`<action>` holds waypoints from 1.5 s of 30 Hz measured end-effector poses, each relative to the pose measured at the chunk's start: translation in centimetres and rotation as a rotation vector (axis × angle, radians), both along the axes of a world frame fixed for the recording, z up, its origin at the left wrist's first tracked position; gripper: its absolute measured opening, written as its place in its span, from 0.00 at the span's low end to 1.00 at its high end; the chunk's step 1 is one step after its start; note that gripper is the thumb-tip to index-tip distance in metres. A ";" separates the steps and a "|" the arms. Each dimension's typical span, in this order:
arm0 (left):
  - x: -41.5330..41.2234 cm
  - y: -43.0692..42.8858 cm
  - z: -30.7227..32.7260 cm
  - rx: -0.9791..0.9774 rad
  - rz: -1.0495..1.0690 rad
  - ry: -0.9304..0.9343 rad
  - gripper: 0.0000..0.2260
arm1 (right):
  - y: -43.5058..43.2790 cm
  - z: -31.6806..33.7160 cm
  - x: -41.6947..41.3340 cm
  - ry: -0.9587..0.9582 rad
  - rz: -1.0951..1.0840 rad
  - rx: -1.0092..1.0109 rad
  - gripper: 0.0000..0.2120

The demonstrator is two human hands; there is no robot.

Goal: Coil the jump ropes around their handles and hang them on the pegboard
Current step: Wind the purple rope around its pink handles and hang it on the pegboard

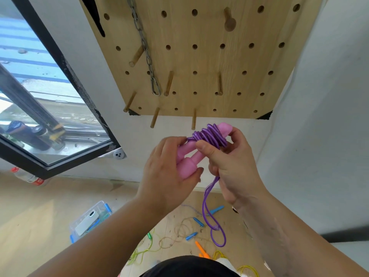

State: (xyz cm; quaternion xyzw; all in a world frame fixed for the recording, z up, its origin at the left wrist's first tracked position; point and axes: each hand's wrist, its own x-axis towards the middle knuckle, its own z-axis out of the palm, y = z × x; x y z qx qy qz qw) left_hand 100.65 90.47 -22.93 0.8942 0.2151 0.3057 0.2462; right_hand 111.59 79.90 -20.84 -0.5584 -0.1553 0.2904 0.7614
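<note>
"Why did the left hand clamp the pink handles together below the pegboard?"

"Likely to steady them while the right hand pinched the purple rope coils; slack hung loose."

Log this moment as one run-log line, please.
left hand: grips pink handles | right hand: holds purple rope coil | rope tail: hangs loose | pegboard: rope not hung

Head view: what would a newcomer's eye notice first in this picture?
In the centre, the left hand grips two pink handles while the right hand pinches the purple rope coiled around them, a loose loop hanging below. Above is a wooden pegboard with pegs and a metal chain. More jump ropes lie tangled on the floor.
</note>
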 end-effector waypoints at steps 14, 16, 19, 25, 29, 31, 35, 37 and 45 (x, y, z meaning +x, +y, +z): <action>0.9 -0.5 1.2 -1.121 0.024 -0.097 0.14 | -1.7 -0.6 2.4 -0.302 0.191 -0.227 0.23; 0.9 -0.5 1.1 -1.259 -0.017 -0.135 0.15 | -1.7 -0.3 2.7 -0.323 0.193 -0.202 0.22; 0.8 -0.1 1.5 -1.432 -0.106 -0.178 0.20 | -2.0 0.6 3.2 -0.393 0.215 -0.175 0.23; 0.4 0.8 2.0 -1.781 -0.393 -0.168 0.34 | -2.4 1.2 3.6 -0.307 0.245 -0.089 0.27; 0.6 1.0 1.6 -2.009 -0.592 -0.100 0.32 | -2.2 0.3 4.1 -0.295 0.308 -0.134 0.26; 0.6 1.2 1.0 -2.111 -0.711 -0.068 0.28 | -2.1 0.2 4.2 -0.335 0.342 -0.122 0.22; 0.7 1.6 0.0 -2.155 -0.843 -0.027 0.27 | -1.8 0.2 4.0 -0.349 0.331 -0.103 0.23; 1.1 1.6 0.5 -2.027 -0.662 0.040 0.27 | -1.6 -0.1 3.9 -0.339 0.285 -0.091 0.22; 1.3 0.4 0.1 -0.313 -0.063 0.271 0.40 | -0.9 -1.8 3.6 -0.286 -0.022 -0.294 0.14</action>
